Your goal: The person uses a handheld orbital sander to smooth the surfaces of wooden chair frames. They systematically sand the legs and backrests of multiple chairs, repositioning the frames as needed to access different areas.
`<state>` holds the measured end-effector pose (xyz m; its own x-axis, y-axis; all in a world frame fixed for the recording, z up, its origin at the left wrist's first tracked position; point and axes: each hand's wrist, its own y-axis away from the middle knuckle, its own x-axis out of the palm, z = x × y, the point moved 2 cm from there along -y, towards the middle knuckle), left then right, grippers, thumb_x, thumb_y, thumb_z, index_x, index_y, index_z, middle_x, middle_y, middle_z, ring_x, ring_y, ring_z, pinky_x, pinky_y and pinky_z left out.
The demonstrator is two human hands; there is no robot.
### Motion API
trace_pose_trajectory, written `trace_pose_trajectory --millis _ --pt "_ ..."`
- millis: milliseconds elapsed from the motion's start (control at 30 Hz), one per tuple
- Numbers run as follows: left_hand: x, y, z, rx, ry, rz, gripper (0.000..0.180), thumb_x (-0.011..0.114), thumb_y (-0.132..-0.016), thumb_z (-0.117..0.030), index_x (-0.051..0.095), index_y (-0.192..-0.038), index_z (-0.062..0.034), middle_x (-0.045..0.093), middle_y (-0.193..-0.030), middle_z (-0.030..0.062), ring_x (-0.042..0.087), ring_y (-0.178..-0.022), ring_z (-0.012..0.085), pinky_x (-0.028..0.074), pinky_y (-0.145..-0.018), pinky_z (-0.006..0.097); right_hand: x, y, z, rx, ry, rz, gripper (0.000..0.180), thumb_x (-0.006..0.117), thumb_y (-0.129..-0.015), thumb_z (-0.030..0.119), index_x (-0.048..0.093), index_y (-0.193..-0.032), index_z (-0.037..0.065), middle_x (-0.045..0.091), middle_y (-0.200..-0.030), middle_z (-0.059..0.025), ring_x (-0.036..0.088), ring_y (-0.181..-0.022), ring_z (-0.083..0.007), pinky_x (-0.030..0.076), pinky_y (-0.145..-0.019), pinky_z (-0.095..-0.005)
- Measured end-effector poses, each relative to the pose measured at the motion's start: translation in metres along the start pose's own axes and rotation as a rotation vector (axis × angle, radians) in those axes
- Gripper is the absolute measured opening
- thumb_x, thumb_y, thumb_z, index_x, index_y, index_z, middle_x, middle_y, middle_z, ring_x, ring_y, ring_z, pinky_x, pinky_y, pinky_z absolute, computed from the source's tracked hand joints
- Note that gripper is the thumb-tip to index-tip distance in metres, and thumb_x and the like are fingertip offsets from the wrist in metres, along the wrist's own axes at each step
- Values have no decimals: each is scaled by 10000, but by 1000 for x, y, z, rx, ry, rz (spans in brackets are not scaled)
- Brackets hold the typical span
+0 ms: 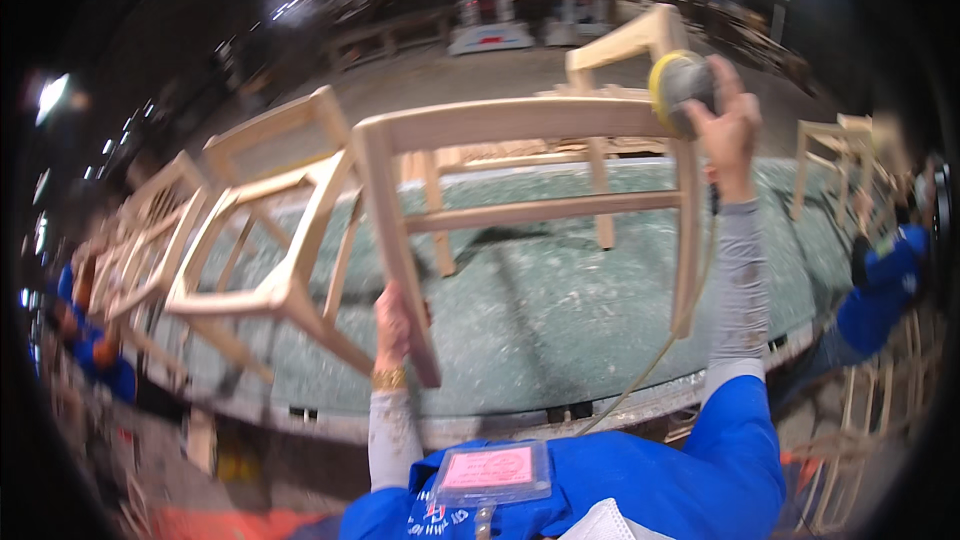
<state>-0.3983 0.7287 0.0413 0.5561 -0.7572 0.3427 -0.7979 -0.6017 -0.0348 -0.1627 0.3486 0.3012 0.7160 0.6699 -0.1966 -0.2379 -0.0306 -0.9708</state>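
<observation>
A pale wooden chair frame [530, 118] is tilted up in front of me above the green work surface. My left hand [391, 325] is closed round the lower part of its left leg. My right hand [733, 130] grips a grey power sander [688, 90] with a yellow pad edge. The sander sits against the frame's upper right corner, where the top rail meets the right upright. A thin hose [652, 368] runs from near my right forearm down toward the table's near edge. The sander's far side is hidden.
Another wooden chair [290, 295] stands close on the left, with several more beyond it. More frames [815, 155] stand at the right. People in blue work at the left [115, 375] and right [880, 280]. The dusty green table [520, 340] has a pale near edge.
</observation>
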Motion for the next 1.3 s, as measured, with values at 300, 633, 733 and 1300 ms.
trace_pose_trajectory --millis 300,633,733,1300 --pt "9 -18 -24 27 31 157 550 258 -976 -531 515 -961 -45 562 -638 102 562 -521 191 486 -489 303 -11 25 -14 173 -39 423 653 724 -697 127 502 -1295 266 614 -1128 -154 602 -1018 -333 476 -872 -405" --pt "7 -57 -29 -144 339 411 547 227 -988 -492 530 -1001 -38 574 -689 120 560 -606 221 476 -590 340 -56 250 105 615 -358 588 687 733 -623 -7 515 -1272 51 583 -1211 -151 565 -1105 -275 438 -950 -358" --pt "12 -61 -28 -146 420 552 593 198 -980 -516 532 -1055 -32 577 -717 125 556 -639 240 466 -629 355 -33 323 127 596 -247 757 746 784 -597 85 518 -1289 170 594 -1136 -175 590 -1007 -344 472 -876 -411" --pt "-8 -69 -12 -244 575 673 434 319 -1005 -355 525 -1189 -20 626 -1029 109 599 -914 225 479 -835 356 -9 237 290 435 -221 391 670 760 -658 74 518 -1267 210 554 -997 -140 572 -915 -332 480 -798 -391"
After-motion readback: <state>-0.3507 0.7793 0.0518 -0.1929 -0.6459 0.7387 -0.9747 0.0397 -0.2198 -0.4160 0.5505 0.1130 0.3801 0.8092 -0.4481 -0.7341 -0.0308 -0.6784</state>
